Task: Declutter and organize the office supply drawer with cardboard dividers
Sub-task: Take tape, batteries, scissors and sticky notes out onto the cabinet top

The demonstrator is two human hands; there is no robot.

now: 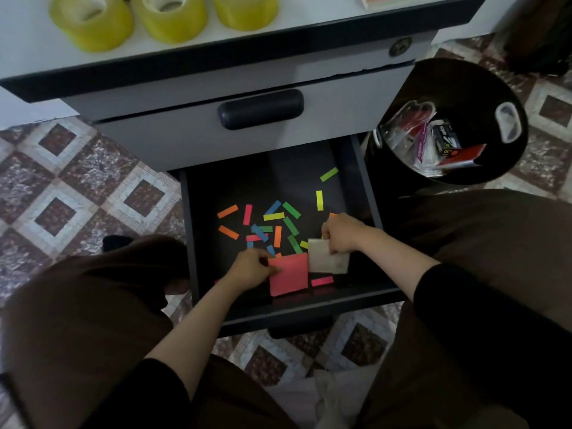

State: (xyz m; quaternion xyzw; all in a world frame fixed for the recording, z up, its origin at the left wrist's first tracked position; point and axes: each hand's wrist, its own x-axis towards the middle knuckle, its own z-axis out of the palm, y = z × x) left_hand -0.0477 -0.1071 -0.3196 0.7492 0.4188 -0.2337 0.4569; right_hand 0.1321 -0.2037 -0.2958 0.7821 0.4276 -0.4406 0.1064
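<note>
The lower drawer (353, 181) of the cabinet stands pulled out, its dark floor strewn with several small coloured paper strips (274, 216). My left hand (249, 267) pinches the left edge of a pink sticky-note pad (289, 274) near the drawer's front. My right hand (342, 232) grips the top of a white note pad (328, 260) just right of the pink one. A pink strip (322, 280) lies below the white pad.
The closed upper drawer with its black handle (260, 109) overhangs the back of the open drawer. Three yellow-green tape rolls (168, 17) stand on the cabinet top. A black waste bin (448, 125) holding packaging stands at the right. My knees flank the drawer on the tiled floor.
</note>
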